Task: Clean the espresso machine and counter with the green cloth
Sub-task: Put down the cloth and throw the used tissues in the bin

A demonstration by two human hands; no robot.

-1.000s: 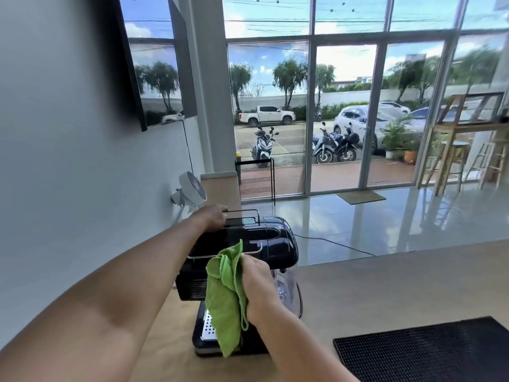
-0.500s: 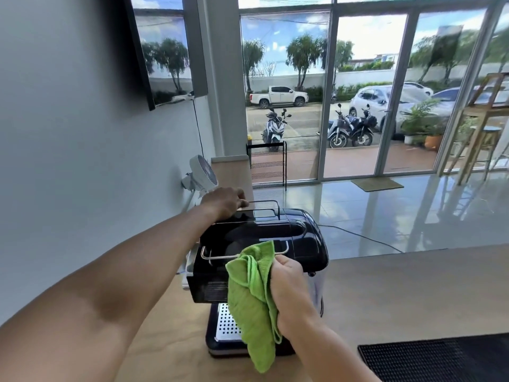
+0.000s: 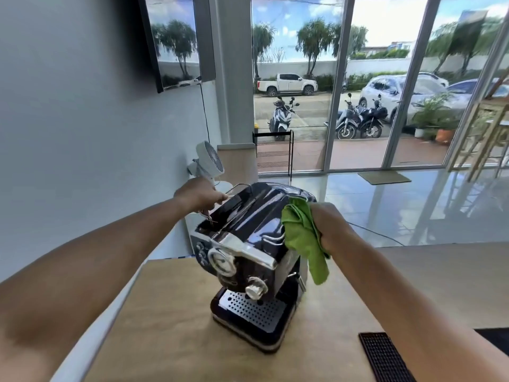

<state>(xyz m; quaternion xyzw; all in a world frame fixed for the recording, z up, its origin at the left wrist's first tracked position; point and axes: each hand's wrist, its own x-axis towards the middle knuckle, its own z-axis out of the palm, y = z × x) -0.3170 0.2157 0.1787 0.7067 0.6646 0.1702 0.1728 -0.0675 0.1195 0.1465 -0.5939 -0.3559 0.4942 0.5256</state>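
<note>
A glossy black espresso machine [image 3: 248, 244] with chrome trim, a round gauge and a perforated drip tray stands on the wooden counter [image 3: 170, 326], its front turned toward the lower left. My left hand [image 3: 199, 194] grips the thin metal rail at the machine's top rear left corner. My right hand [image 3: 329, 226] holds the bunched green cloth [image 3: 303, 235] against the machine's upper right side; a loose end of the cloth hangs down beside the body.
A black rubber bar mat [image 3: 385, 357] lies on the counter at the lower right. A small white fan [image 3: 210, 162] sits by the grey wall behind the machine. A power cord [image 3: 369, 230] trails off right. Glass doors stand beyond.
The machine has been turned so its front panel shows at an angle. My right hand with the cloth has shifted from the front edge to the machine's right side. My left hand stays on the rail.
</note>
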